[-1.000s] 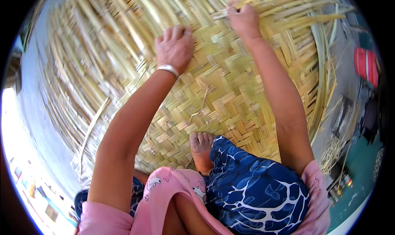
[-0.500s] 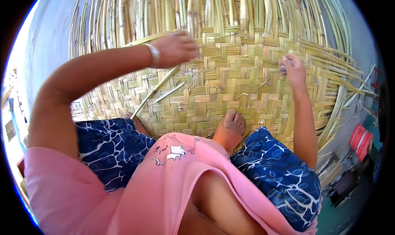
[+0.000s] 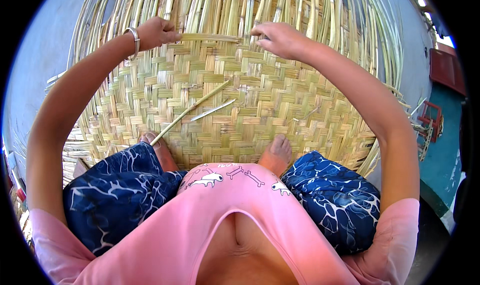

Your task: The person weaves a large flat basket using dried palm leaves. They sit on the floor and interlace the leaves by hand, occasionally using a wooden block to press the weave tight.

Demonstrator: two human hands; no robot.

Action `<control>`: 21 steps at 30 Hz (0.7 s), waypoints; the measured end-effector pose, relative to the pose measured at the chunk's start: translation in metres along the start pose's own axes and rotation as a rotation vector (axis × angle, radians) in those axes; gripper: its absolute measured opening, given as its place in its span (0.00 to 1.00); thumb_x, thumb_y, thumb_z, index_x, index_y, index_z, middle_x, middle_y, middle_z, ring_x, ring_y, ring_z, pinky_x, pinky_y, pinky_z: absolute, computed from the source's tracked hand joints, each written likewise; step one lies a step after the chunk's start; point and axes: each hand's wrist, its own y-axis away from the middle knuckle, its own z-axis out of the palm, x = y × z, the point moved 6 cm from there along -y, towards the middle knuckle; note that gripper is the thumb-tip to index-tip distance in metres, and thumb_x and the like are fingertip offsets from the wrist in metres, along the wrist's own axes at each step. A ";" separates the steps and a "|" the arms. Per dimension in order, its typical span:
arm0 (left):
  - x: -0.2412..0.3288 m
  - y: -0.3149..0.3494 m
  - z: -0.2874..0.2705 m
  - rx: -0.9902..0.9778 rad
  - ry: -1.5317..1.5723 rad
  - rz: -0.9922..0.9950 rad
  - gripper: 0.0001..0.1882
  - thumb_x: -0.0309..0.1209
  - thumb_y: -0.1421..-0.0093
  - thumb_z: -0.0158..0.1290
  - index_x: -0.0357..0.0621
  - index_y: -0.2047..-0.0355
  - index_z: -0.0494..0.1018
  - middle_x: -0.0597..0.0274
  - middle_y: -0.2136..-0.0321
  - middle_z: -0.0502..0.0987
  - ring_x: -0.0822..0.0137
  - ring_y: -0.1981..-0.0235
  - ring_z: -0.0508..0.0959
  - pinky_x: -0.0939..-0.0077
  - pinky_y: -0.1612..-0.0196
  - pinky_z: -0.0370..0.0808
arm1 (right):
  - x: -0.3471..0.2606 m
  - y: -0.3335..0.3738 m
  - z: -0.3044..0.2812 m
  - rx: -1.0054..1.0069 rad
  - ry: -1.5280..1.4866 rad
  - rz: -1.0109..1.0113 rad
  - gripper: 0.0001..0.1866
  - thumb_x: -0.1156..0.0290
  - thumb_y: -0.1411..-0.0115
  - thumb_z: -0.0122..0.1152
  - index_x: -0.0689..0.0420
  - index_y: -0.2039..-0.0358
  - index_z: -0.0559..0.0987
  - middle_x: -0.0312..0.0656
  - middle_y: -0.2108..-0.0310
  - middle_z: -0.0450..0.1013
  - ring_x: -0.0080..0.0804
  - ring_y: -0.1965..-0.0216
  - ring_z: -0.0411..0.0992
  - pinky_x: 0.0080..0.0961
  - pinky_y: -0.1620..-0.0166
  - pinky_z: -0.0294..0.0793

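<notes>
A large woven mat (image 3: 215, 130) of flat yellow-green reed strips lies in front of me, in a zigzag weave. At its far woven edge, my left hand (image 3: 159, 33), with a bangle at the wrist, pinches the left end of a flat reed strip (image 3: 210, 37) that runs crosswise. My right hand (image 3: 280, 39) is just past the strip's right end, its thumb and fingers apart with nothing visible between them. Beyond both hands, long unwoven reed strips (image 3: 250, 7) fan away from me.
On the mat lie a thin reed stick (image 3: 192, 110) and a pale, narrow blade-like piece (image 3: 212, 110). My bare feet (image 3: 277, 150) rest at its near edge. Loose reed ends stick out on both sides. Red objects (image 3: 430, 120) stand on the floor at right.
My left hand has moved left and away, and now grips the crosswise strip. My right hand has swung left and forward from the mat's right side to the far woven edge.
</notes>
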 end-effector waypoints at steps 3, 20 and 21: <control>0.030 0.020 -0.010 0.073 -0.086 0.062 0.15 0.39 0.42 0.54 0.38 0.76 0.73 0.67 0.87 0.69 0.75 0.86 0.65 0.76 0.79 0.65 | -0.007 -0.026 0.021 0.026 -0.008 -0.019 0.17 0.67 0.39 0.50 0.60 0.52 0.71 0.47 0.57 0.72 0.39 0.56 0.71 0.35 0.49 0.68; -0.033 -0.011 -0.110 0.513 -0.871 -0.066 0.12 0.34 0.44 0.53 0.42 0.62 0.73 0.53 0.66 0.75 0.58 0.64 0.76 0.66 0.61 0.73 | -0.016 -0.057 0.037 -0.032 -0.074 0.070 0.09 0.64 0.43 0.54 0.53 0.66 0.77 0.40 0.68 0.75 0.38 0.66 0.73 0.37 0.62 0.71; 0.010 -0.003 -0.129 0.427 -0.707 -0.266 0.17 0.33 0.44 0.51 0.42 0.55 0.72 0.45 0.58 0.75 0.53 0.55 0.75 0.62 0.56 0.70 | -0.022 -0.060 0.038 -0.028 -0.049 0.047 0.08 0.64 0.43 0.54 0.53 0.66 0.76 0.40 0.68 0.75 0.40 0.67 0.73 0.38 0.63 0.72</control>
